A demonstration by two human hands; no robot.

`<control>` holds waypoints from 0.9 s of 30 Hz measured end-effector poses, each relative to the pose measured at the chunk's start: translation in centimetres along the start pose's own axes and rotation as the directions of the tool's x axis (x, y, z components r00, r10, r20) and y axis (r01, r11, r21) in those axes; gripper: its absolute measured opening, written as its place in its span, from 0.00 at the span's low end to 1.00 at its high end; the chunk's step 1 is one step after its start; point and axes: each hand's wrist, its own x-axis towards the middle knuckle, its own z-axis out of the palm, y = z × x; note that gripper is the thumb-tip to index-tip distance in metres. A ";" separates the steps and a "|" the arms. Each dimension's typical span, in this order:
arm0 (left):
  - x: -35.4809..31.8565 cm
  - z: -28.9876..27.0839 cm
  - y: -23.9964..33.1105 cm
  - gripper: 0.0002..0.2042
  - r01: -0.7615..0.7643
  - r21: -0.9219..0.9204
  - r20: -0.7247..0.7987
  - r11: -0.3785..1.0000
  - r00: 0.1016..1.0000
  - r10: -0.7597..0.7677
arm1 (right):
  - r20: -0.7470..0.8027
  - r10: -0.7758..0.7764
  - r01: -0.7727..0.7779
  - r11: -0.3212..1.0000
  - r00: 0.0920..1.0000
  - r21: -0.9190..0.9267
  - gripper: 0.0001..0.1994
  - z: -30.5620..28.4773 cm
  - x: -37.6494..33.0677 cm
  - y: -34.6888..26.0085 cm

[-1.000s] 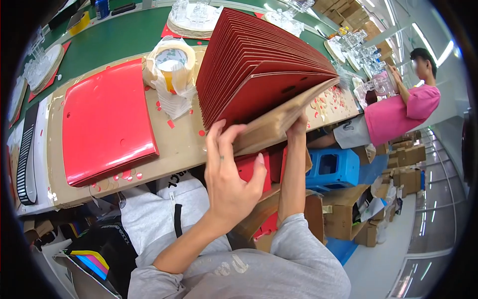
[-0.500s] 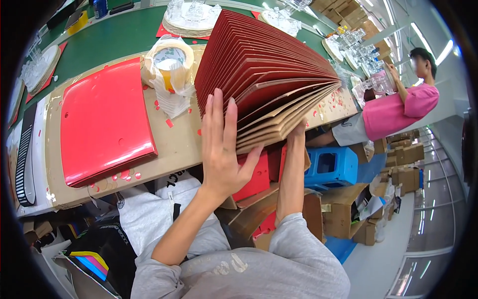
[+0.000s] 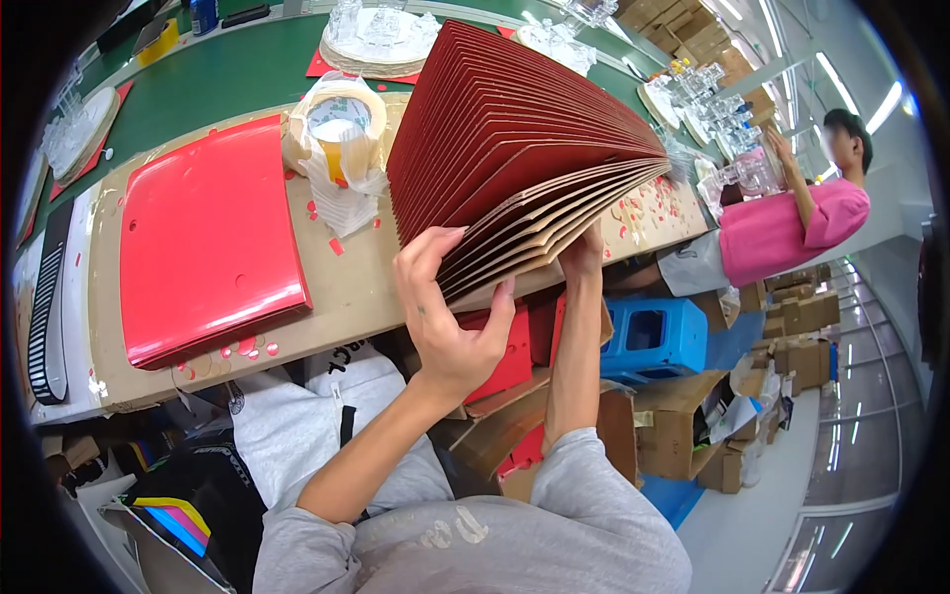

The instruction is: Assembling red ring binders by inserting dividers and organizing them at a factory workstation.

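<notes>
Green workbench (image 3: 228,74) — pale glossy floor (image 3: 792,475), bright light.

A thick stack of red card sheets (image 3: 515,148) (plain brown on their undersides) stands tilted on its edge over the brown worktop (image 3: 356,287). The sheets fan apart at the near lower corner, showing separate brown edges there, while the far ones stay packed close. Their dark red faces slope up and away, with rounded corners.

brown cardboard-topped bench (image 3: 356,287) carries flat red sheets (image 3: 203,238), tape rolls (image 3: 336,124), red scraps (image 3: 247,348).
</notes>
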 end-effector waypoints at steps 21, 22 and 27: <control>6.3 -1.1 -0.2 0.49 -0.368 -0.042 -0.205 0.929 0.913 0.353 | -0.034 0.098 -0.098 0.995 0.995 0.007 0.42 -1.8 -0.4 0.9; 7.7 -1.6 0.5 0.44 -0.454 0.034 0.020 0.890 0.891 0.454 | -0.010 0.081 -0.081 0.997 0.997 0.004 0.41 -2.5 -0.1 0.6; 9.3 -0.1 -0.9 0.30 -0.443 -0.203 0.223 0.873 0.847 0.482 | 0.074 0.033 -0.028 0.997 0.997 -0.073 0.36 0.8 0.0 -0.7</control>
